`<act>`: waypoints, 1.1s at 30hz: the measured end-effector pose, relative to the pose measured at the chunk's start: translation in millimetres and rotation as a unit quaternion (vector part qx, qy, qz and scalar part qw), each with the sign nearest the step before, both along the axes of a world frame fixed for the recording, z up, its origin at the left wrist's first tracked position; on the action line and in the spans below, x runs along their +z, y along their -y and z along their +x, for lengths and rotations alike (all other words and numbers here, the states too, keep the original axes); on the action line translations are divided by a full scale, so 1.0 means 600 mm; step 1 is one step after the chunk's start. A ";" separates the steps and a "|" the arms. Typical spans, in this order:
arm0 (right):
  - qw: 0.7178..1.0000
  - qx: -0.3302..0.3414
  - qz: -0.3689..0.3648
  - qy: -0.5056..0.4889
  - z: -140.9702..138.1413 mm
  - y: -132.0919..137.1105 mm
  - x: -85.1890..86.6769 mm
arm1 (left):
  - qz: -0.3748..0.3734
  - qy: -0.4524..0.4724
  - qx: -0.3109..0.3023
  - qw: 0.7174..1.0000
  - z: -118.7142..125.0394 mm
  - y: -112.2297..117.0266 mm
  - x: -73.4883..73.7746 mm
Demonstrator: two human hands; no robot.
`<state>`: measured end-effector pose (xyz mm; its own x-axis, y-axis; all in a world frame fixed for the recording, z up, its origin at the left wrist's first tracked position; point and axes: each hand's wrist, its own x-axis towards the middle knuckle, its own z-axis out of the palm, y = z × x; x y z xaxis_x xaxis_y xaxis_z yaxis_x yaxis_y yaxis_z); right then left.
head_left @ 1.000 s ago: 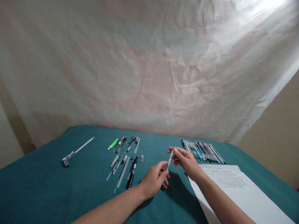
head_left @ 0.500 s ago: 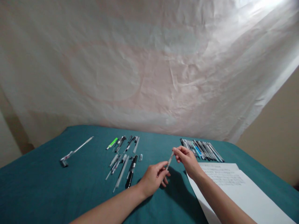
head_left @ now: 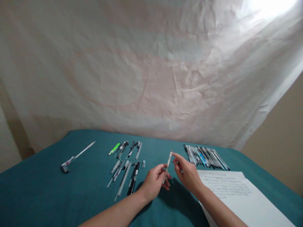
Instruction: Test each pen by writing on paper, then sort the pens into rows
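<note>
A slim pale pen (head_left: 169, 162) stands nearly upright above the cloth, its thin point facing up. My left hand (head_left: 153, 183) is closed around its lower part, thumb and fingers pinching the barrel. Beside the upper end is my right hand (head_left: 187, 171); its index fingertip touches or nearly touches the pen just below the point, and the thumb sits apart from the barrel. The other right fingers are loosely curled, with nothing visible in them. Left of my left hand lie a black pen (head_left: 134, 178) and a small clear cap (head_left: 143, 164).
A teal cloth (head_left: 47, 189) covers the table. Disassembled pen parts (head_left: 123, 179) and a green highlighter (head_left: 114, 148) lie left of centre. Farther left is a clear pen with a refill (head_left: 77, 156). Several pens (head_left: 205, 156) line up at right, above handwritten paper (head_left: 246, 205).
My right thumb and index finger have let go of the pen's upper end, baring its point. The pen has tipped more upright in my left hand. The view has tilted slightly up.
</note>
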<state>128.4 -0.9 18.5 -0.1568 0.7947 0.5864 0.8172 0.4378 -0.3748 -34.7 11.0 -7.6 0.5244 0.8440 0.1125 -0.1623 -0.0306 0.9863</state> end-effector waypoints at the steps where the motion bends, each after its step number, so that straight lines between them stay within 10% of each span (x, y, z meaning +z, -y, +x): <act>1: 0.998 0.019 0.000 0.054 -0.003 0.003 -0.002 | 0.002 0.001 -0.006 1.000 -0.001 0.001 0.001; 9: 0.990 -0.052 -0.039 0.123 0.029 -0.009 0.020 | 0.106 -0.095 -0.055 0.988 -0.007 0.024 0.019; 17: 0.968 -0.023 -0.250 0.009 0.156 -0.003 0.059 | 0.370 -0.247 -0.091 0.891 -0.023 0.043 0.047; 33: 0.929 -0.112 -0.231 -0.267 0.248 0.158 -0.011 | 0.464 -0.361 -0.146 0.796 0.005 0.056 0.063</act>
<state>277.0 -95.6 12.0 0.2583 0.9585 0.1205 0.5120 -0.0301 -0.8585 -31.8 -22.7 30.1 0.8936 0.4031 0.1975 0.3017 -0.8652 0.4005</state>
